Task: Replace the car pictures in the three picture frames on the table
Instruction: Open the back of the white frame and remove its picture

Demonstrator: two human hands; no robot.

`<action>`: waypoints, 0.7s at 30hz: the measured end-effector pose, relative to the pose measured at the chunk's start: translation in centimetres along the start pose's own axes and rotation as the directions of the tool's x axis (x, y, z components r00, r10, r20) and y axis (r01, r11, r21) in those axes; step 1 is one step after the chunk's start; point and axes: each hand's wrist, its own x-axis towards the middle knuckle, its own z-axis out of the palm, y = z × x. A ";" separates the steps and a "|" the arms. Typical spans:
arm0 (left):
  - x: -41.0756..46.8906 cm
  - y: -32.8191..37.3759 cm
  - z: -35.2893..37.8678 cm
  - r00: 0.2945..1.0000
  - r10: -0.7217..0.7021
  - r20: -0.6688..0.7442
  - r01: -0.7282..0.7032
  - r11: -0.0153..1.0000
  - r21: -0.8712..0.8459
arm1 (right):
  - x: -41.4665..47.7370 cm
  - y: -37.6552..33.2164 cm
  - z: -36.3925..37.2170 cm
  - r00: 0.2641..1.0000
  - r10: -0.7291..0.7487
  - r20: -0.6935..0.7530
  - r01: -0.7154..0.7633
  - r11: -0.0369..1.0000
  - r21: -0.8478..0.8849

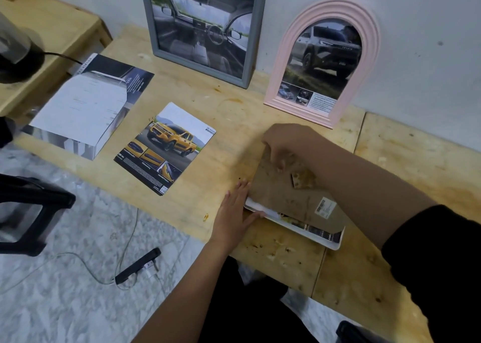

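Frame (294, 220) lies face-down on desk (221, 103); left hand (235, 212) flat, steadying it, right hand (283, 144) pinching backing board (283, 194) to lift it.

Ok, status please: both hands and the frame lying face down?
Left hand flat against white frame edge. Right hand on brown backing board, lifted. Nothing blocking.

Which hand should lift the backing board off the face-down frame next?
Right. The right hand is already on the brown backing board at its far edge, while the left hand lies flat at the white frame edge, steadying it.
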 end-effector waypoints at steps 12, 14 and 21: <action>0.2 0.8 -0.7 0.995 -0.091 0.044 0.093 0.995 -0.040 | -11.4 11.7 4.2 0.887 0.380 -0.263 0.155 0.293 0.944; 0.2 1.0 -0.8 0.993 -0.098 0.064 0.101 0.994 -0.037 | -14.8 13.2 9.0 0.899 0.406 -0.162 0.215 -0.090 0.972; 0.0 1.1 -0.6 0.993 -0.087 0.074 0.085 0.996 0.035 | -22.1 13.0 22.9 0.779 0.609 0.150 0.429 -0.692 0.580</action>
